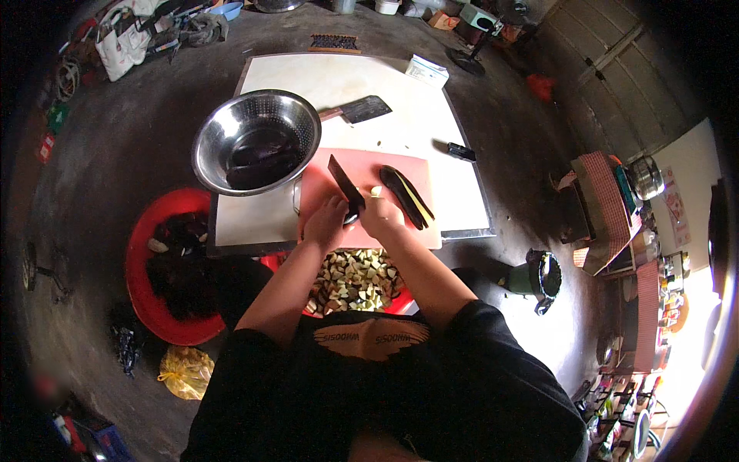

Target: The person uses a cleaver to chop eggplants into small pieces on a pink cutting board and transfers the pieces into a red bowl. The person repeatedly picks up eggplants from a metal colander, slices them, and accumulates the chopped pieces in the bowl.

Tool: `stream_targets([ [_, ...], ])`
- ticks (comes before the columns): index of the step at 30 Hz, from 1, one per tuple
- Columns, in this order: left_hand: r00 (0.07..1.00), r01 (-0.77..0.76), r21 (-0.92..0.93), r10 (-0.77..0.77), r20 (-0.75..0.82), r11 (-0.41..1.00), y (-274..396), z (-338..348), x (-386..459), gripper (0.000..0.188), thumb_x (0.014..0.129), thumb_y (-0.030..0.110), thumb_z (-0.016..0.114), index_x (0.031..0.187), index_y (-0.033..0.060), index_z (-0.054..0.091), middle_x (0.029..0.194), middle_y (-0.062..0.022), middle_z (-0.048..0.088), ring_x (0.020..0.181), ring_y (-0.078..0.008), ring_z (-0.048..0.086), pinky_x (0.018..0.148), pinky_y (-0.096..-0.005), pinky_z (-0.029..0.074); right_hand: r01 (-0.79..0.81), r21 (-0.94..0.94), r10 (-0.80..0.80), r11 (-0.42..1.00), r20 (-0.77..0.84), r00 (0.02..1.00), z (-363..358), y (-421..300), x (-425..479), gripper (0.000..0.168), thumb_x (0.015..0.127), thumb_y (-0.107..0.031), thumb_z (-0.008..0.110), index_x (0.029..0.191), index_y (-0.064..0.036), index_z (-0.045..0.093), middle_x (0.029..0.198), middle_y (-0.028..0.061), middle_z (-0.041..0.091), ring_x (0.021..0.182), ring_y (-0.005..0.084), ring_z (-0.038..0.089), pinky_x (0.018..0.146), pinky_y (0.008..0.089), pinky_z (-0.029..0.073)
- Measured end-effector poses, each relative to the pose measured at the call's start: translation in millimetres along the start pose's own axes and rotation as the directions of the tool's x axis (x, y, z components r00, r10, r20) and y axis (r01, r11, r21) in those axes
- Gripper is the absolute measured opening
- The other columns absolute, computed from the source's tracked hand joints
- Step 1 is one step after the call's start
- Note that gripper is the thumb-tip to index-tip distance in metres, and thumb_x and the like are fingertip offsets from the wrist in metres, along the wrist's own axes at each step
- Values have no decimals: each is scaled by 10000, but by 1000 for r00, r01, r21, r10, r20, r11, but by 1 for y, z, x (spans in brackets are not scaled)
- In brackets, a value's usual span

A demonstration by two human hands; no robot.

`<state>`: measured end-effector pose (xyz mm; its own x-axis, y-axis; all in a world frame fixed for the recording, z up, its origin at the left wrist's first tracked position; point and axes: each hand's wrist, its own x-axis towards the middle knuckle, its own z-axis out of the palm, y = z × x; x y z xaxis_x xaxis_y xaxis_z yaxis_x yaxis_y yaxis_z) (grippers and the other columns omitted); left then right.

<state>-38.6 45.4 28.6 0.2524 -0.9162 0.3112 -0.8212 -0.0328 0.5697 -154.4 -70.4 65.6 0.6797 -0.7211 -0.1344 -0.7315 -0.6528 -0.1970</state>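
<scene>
On a pink cutting board (323, 167), my right hand (382, 218) grips a kitchen knife (345, 180), its dark blade angled up and to the left. My left hand (328, 224) presses on a dark eggplant piece (351, 217) beside the blade, mostly hidden under the fingers. A small pale piece (376, 191) shows just above my right hand; I cannot tell what it is. To the right lies a long dark eggplant (404, 193) with pale flesh showing along lengthwise cuts. Below the board, cut eggplant chunks (358, 283) fill a red container (406, 301).
A steel colander (208, 144) with whole eggplants (265, 164) stands at the left of the white table (277, 72). A cleaver (366, 110), a black object (461, 152) and a white box (427, 70) lie there too. A red basin (138, 277) and a lined bin (528, 277) flank me.
</scene>
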Motion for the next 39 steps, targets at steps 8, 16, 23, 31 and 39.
stream_targets([
  [8,1000,16,346,-12,-12,938,4,-19,-11,580,755,403,749,1217,89,590,1224,-145,583,1221,-334,511,1095,-530,324,11,133,-5,991,-47,999,-62,1,-45,391,938,-428,570,874,-73,721,720,188,680,682,351,689,667,458,554],
  [16,973,73,-37,-80,-217,997,-12,-11,-50,445,745,244,786,1112,61,611,1118,-160,618,1053,-404,576,927,-504,466,59,-53,-59,997,-9,998,-58,-8,-51,514,978,-479,494,847,-33,713,760,207,699,752,357,716,694,448,572],
  [23,975,37,-76,-52,-218,996,-13,-15,-45,431,739,212,779,1102,49,614,1101,-160,614,1059,-404,562,938,-490,462,62,-127,-67,990,-37,997,1,-1,-21,358,933,-378,584,916,-36,687,783,207,694,662,361,695,601,456,564],
  [31,985,61,-143,-83,-152,988,-22,-21,-39,460,725,175,795,1122,29,614,1093,-161,611,1047,-410,558,939,-479,463,-287,458,199,841,231,952,-43,10,-34,339,964,-323,593,893,8,607,618,70,569,454,170,549,424,347,442],
  [39,986,-4,-139,-19,-165,990,-50,-2,-12,452,717,230,798,1106,71,631,1100,-136,655,1080,-361,588,983,-460,445,-149,101,148,984,14,989,-64,-20,-47,338,944,-347,607,916,-15,667,703,165,668,567,267,667,601,408,531],
])
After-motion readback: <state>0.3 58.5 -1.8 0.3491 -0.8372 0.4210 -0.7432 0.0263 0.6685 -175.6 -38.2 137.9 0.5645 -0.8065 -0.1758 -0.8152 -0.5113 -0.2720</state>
